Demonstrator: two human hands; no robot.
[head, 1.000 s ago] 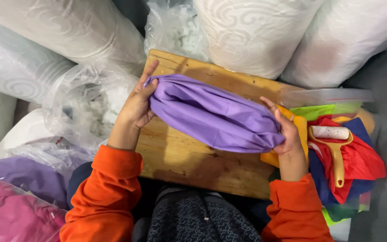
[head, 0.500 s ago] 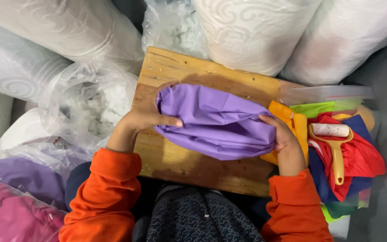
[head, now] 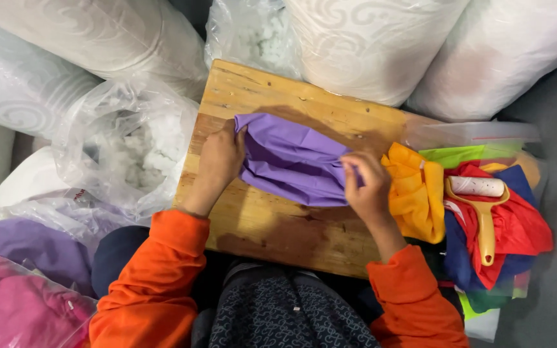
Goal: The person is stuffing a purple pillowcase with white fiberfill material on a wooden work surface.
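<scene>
Both hands have a grip on the purple fabric cover (head: 288,162), which lies across the middle of the wooden worktop (head: 272,229). At the cover's left end, the left hand (head: 219,162) is clenched around the bunched cloth; at its right end, the right hand (head: 367,183) pinches the gathered edge. Judging by its folds, the cloth is light, soft and limp, likely a little slippery, so it is best held by a gathered end. Just right of it lies yellow cloth (head: 414,190), touching the right hand.
</scene>
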